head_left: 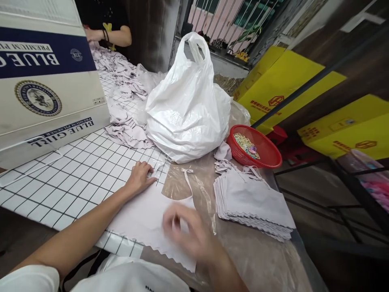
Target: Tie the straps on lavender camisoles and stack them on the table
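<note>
A pale lilac camisole (pixel 142 215) with a thin strap and a wavy hem lies flat on the table in front of me. My left hand (pixel 140 177) rests at its upper left end, fingers curled over the fabric and a bit of white strap. Above the right part of the garment is my right hand (pixel 187 231), smeared by motion, with thumb and forefinger bent towards each other. Whether it touches the cloth cannot be made out. Just to the right sits a neat stack of similar lilac garments (pixel 252 198), straps at the far side.
A white plastic bag (pixel 188 109) stands behind the camisole. Beside it is a red basket (pixel 267 150) with small straps or rings. Loose lilac garments (pixel 127 81) are heaped towards another person's arm (pixel 118 37). A large carton (pixel 48 89) stands left; yellow boxes (pixel 279 85) are right.
</note>
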Demonstrator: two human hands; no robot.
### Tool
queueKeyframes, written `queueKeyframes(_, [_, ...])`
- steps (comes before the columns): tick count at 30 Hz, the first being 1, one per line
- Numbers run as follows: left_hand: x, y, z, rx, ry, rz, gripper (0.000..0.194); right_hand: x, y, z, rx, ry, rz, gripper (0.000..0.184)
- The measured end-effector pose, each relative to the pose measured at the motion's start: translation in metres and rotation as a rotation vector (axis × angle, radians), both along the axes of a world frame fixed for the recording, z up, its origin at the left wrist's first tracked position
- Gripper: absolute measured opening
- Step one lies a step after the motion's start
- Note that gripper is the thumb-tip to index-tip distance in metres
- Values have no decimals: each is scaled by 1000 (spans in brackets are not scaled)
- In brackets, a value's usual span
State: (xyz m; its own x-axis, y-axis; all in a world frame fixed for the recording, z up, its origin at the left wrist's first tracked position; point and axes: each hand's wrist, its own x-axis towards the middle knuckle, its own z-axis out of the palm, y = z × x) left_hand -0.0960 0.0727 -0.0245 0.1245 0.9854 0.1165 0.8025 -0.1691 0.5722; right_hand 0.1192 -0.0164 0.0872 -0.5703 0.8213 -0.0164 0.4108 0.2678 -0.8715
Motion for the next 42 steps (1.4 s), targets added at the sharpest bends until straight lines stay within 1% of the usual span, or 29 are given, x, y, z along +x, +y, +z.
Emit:
queueKeyframes(1, [-1,-1,-3,7,-19,2,20,-12,23,-7,-32,-63,-74,28])
queueKeyframes(2, [-2,-1,-4,7,-34,5,22,-25,46,-17,-46,-169,-230,31])
queueKeyframes(3, [-3,0,-5,0,-45,9,25,-38,68,-27,-60,-284,-354,32])
queueKeyframes(5, [-4,1,-6,-19,-58,20,31,-63,105,-49,-101,-424,-483,31])
queueKeyframes(6, [-4,2,-5,-28,-61,26,32,-74,118,-59,-105,-434,-529,28])
queueKeyframes(8, [-3,4,-5,-43,-64,34,32,-91,133,-73,-104,-376,-564,24])
queueKeyframes(9, [-3,5,-4,-48,-63,38,32,-96,137,-77,-104,-328,-561,23])
queueKeyframes(11, [-3,5,-4,-61,-59,45,32,-100,138,-78,-127,-262,-528,21])
queueKeyframes(13, [-4,5,-4,-72,-65,56,34,-94,135,-71,-196,-155,-490,17])
queueKeyframes(14, [-4,5,-4,-78,-72,59,36,-88,132,-65,-244,-38,-462,16])
queueKeyframes(16, [-5,6,-2,-90,-89,60,38,-71,122,-47,-329,267,-392,18])
queueKeyframes(17, [-5,6,-1,-97,-97,60,40,-61,115,-36,-347,402,-352,22])
queueKeyframes(18, [-5,6,0,-106,-103,60,41,-49,106,-25,-335,475,-319,27])
queueKeyframes(20, [-6,7,2,-126,-111,63,41,-26,85,-3,-273,457,-213,30])
queueKeyframes(21, [-6,8,3,-132,-111,63,40,-15,73,6,-252,406,-95,31])
queueKeyframes(22, [-6,8,4,-135,-109,61,38,-6,62,14,-260,341,78,35])
queueKeyframes(24, [-7,8,6,-134,-105,57,36,8,42,22,-307,184,415,50])
queueKeyframes(25, [-8,8,6,-131,-103,56,36,12,35,22,-337,104,522,57])
queueKeyframes(26, [-8,8,6,-127,-101,55,36,14,31,20,-365,26,557,62])
queueKeyframes(27, [-8,8,7,-122,-98,54,35,15,29,16,-388,-41,514,63])
queueKeyframes(28, [-8,8,7,-114,-94,53,35,14,31,11,-408,-93,409,58])
queueKeyframes(31, [-9,7,6,-90,-81,51,34,-1,49,-11,-472,-165,-3,37])
queueKeyframes(32, [-9,7,6,-83,-77,53,33,-9,57,-20,-486,-171,-114,33])
queueKeyframes(33, [-9,7,6,-75,-73,55,33,-19,66,-28,-494,-181,-195,31])
queueKeyframes(36, [-10,7,5,-62,-61,53,31,-50,85,-52,-522,-227,-305,31])
queueKeyframes(38, [-11,8,5,-68,-54,45,31,-65,90,-64,-511,-255,-342,32])
queueKeyframes(42, [-10,9,4,-77,-43,46,31,-75,89,-77,-484,-271,-354,28])
